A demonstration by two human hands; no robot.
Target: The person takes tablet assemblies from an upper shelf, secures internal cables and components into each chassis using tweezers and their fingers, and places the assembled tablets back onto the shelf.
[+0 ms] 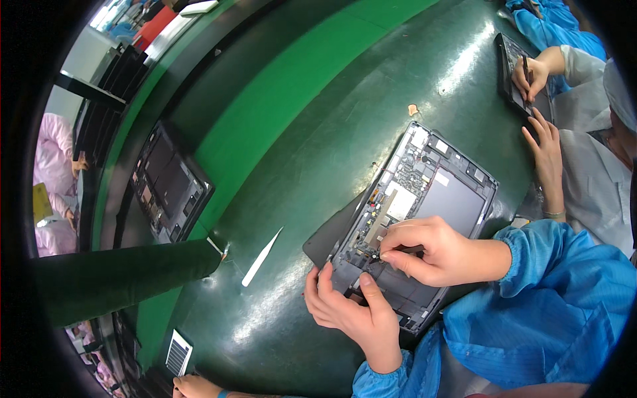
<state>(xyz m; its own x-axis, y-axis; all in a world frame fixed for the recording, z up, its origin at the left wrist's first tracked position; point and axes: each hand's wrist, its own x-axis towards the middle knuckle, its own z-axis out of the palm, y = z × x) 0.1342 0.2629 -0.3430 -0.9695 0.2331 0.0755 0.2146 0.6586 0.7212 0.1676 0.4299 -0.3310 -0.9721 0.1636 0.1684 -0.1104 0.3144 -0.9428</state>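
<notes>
An opened tablet (458, 192) lies tilted in front of me, its circuit board and large grey battery areas exposed. My left hand (361, 322) grips its near left edge, fingers at the outer side and thumb over the inside. My right hand (434, 249) is above the board with thumb and fingers pinched together. Something dark and slim shows inside that pinch, mostly hidden by the fingers, and I cannot make out its kind. The fingertips are down at small parts near the board's lower end. A dark flat panel (322, 240) sticks out from under the tablet's left side.
White pointed tweezers (261, 260) lie left on the green table (318, 159). Another opened tablet (169, 182) rests on the green strip. A dark green beam (133, 275) juts in from the left. At right, a co-worker's hands (534, 76) work on a tablet; another person's hand (194, 387) shows below.
</notes>
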